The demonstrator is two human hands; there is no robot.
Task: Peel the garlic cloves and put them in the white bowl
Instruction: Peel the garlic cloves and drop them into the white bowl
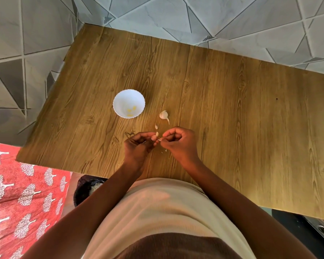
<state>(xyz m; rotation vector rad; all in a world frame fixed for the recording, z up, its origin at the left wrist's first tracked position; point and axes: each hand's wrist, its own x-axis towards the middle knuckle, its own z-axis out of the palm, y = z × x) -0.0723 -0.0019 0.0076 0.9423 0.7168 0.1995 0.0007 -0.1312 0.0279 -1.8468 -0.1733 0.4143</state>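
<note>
Already a few peeled cloves [130, 111] lie in the white bowl [120, 98] at centre-left; both hands, left hand [138, 146] and right hand [180, 144], pinch another clove [157, 134], while the garlic head [164, 115] waits on the bench [232, 109].

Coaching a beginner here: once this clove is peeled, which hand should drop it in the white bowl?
Probably the left hand: it already holds the garlic clove and lies nearer the white bowl; the right hand pinches skin.

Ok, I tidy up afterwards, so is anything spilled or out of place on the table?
Only small things: bits of garlic skin lie loose on the table under the hands, and another scrap near the garlic bulb. The white bowl stands upright.
</note>
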